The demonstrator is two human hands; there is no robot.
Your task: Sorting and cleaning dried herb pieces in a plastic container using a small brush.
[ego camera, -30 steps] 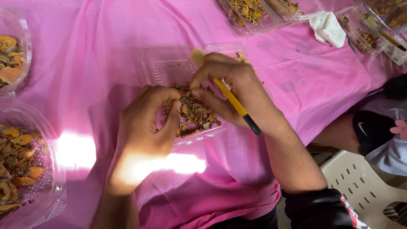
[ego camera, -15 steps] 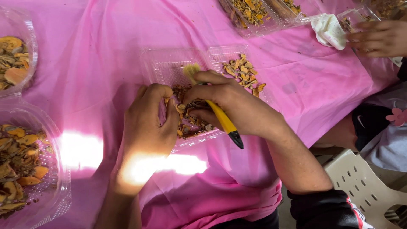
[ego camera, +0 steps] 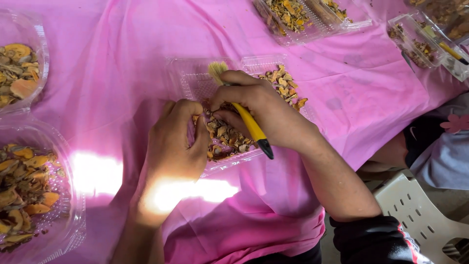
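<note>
Two clear plastic bowls (ego camera: pixel 73 215) of dried slices sit at the frame's left edge. At centre, the left hand (ego camera: pixel 176 142) curls, pinching dried root chips (ego camera: pixel 225 134) in a shallow clear tray (ego camera: pixel 190 78); these look light, brittle and crumbly, best nipped by fingertips. The right hand (ego camera: pixel 264 110) clasps a yellow-handled brush (ego camera: pixel 244 117), bristles pointing up-frame, while its fingertips pick at the pile.

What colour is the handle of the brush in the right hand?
Yellow with a black end, on the brush in the head view.

Pink tablecloth (ego camera: pixel 122 58), two clear bowls of orange slices at left (ego camera: pixel 22 73), white plastic chair (ego camera: pixel 420 215)
</note>
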